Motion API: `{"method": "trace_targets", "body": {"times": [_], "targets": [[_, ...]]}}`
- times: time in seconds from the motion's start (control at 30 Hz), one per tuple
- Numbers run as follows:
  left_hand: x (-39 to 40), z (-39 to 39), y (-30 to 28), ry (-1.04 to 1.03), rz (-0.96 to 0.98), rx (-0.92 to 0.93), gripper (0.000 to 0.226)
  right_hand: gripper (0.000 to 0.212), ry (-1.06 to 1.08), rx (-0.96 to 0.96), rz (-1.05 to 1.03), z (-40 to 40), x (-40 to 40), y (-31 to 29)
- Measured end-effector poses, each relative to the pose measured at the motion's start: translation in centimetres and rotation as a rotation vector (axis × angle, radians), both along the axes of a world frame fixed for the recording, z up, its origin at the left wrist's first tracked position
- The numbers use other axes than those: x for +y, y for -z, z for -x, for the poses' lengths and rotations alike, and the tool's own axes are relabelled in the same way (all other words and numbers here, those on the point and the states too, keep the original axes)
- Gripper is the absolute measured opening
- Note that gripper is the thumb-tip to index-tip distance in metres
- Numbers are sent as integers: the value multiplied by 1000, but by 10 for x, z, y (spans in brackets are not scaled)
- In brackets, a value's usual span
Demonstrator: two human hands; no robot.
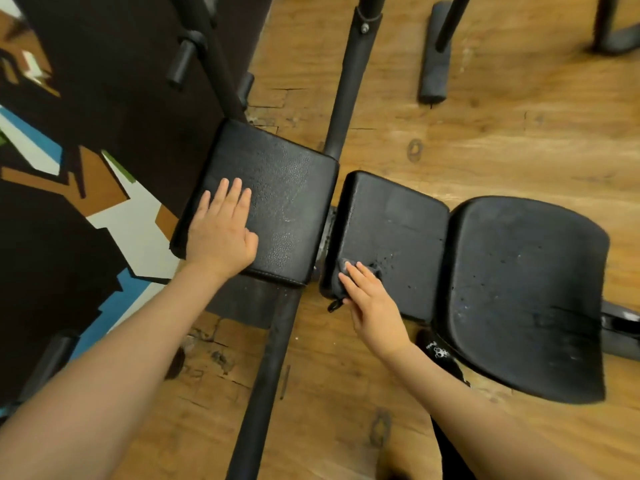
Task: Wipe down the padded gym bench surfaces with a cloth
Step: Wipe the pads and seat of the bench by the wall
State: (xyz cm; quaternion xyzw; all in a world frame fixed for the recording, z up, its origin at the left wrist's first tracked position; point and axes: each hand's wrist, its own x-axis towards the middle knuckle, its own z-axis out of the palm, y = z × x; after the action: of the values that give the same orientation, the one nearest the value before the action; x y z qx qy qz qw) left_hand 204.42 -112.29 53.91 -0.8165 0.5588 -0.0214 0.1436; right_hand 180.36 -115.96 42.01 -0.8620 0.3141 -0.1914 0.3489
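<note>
Three black padded bench surfaces lie in a row: a left pad (277, 188), a middle pad (398, 230) and a curved seat pad (526, 289) on the right. My left hand (221, 230) rests flat on the left pad's near left part, fingers straight. My right hand (370, 299) presses a dark grey cloth (346, 268) onto the near left corner of the middle pad, fingers extended over it. Most of the cloth is hidden under the hand. Wet droplets speckle the middle pad just beside the cloth.
A black steel frame tube (273, 358) runs from the near floor up between the pads, and another (349, 81) continues to the far side. A painted wall panel (69, 168) stands at the left. Wooden floor (502, 133) surrounds the bench, with other equipment feet (434, 57) at the far right.
</note>
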Motion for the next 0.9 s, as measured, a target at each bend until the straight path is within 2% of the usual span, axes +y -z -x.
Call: {"method": "trace_targets", "body": {"times": [0.13,0.27,0.4,0.57,0.67,0.77,0.9], "targets": [[3,10,11,56,-100,-70,75,39,-13,-20,-8,7,-1,8],[-2,5,9,197,-185,-134,75,40,148,-23,-65,18,-14,24],[0,1,17,284,-146,-80,72,38,152,-27,-47,12,-31,25],[6,-4,23,388,-52,-46,64,39,306,-48,-147,-24,-124,8],[8,-5,24,404,-33,-51,63,42,358,10,-136,-45,-162,6],[9,-5,25,419,-26,-54,62,40,425,25,-118,-47,-144,8],[8,-4,25,437,-25,-71,61,38,431,-11,-97,-25,-77,13]]}}
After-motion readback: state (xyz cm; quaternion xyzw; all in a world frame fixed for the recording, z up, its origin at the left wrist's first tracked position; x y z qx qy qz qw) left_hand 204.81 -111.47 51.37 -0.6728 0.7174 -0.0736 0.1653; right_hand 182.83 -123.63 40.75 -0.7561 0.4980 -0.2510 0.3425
